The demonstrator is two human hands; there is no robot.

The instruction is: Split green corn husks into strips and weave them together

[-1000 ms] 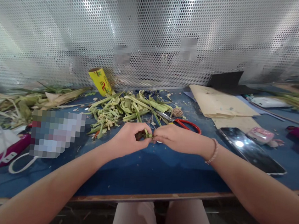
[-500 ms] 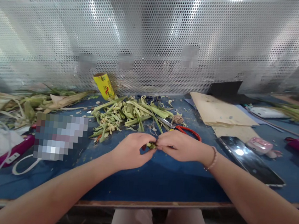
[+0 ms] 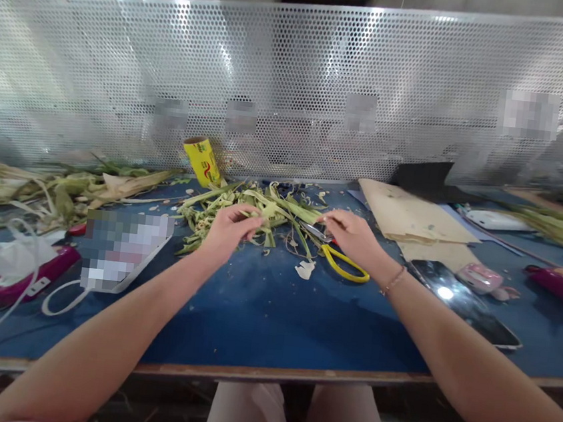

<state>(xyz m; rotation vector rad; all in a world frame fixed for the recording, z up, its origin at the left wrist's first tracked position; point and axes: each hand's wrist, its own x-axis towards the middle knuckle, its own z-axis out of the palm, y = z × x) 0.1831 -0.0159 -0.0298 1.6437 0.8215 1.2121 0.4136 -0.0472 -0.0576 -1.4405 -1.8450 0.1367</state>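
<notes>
Head camera view, and wow, that shiny perforated metal panel (image 3: 304, 92) takes up the whole back of the blue tabletop (image 3: 270, 317). Biggest messy thing on it is the heap of pale green leafy strips (image 3: 242, 200), sitting in the middle around where both hands are.

Right of that, flat tan paper sheets (image 3: 407, 211), then a glossy black phone (image 3: 463, 304) lying with a light glaring off its screen.

The left hand (image 3: 232, 229) is over the front of the heap, fingers loosely bent. The right hand (image 3: 352, 235) is at the heap's right edge, thumb and fingers drawn close together. Honestly can't tell if either one is pinching a strip.

Scissors with a yellow handle (image 3: 349, 266) lie just below the right hand, blades pointing back toward the heap.

Container-wise, there's a printed yellow cylinder (image 3: 203, 162), tilted behind the heap, hollow top end up. Can't see whether anything's inside. Also a small glossy pink case (image 3: 479, 277) beside the phone, contents not visible. Smallest bit: a torn whitish scrap (image 3: 305, 269) left of the yellow handle.
</notes>
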